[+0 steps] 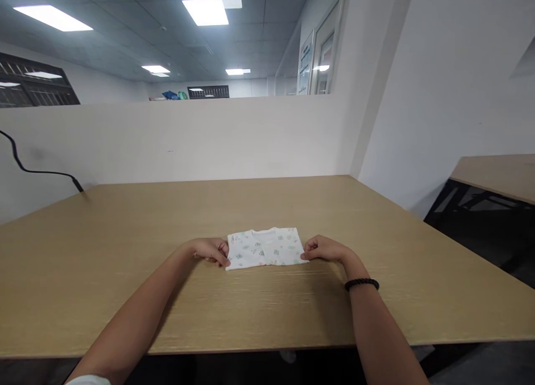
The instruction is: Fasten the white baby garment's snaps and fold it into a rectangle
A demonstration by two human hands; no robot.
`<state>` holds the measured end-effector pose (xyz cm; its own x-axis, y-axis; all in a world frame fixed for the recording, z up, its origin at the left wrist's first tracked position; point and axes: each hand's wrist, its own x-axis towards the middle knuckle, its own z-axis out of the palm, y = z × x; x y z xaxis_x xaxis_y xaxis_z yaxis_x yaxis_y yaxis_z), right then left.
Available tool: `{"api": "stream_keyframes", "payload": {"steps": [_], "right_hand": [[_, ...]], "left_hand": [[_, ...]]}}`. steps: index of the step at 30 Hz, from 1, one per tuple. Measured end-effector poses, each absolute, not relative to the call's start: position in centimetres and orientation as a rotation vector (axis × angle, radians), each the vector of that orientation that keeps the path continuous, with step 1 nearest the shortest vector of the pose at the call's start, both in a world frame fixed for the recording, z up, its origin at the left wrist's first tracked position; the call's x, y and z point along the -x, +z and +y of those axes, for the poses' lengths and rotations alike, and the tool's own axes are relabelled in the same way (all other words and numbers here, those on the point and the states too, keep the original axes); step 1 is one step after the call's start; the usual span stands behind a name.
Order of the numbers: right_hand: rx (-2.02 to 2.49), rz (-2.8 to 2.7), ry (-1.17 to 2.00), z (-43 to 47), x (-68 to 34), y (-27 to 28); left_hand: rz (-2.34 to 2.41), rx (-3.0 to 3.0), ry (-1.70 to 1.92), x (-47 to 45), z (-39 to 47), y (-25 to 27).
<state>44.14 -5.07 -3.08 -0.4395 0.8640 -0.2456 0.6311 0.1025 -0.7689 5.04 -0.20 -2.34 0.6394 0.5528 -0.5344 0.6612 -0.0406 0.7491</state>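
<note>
Patterned garment (264, 249) flat btwn L grip (213, 251) & R grip (324, 248), both pinching ends.

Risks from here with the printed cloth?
- The left hand and right hand grip the printed cloth only near its side edges, so its unsupported middle might sag or bunch if lifted.
- Uneven pulling could skew its near edge on the table.
</note>
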Motion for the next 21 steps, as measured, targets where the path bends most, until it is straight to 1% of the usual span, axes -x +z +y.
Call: {"api": "stream_keyframes", "payload": {"steps": [9,21], "right_hand": [[1.552,-2.083,1.189,-4.98,-44.20,-3.47],[1.578,-2.154,1.134,-5.06,-44.35,-3.52]], "left_hand": [[0.953,-1.674,-0.082,-4.58,0.24,-3.07],[0.983,-1.647,-0.152,-4.57,0.25,-2.90]]}}
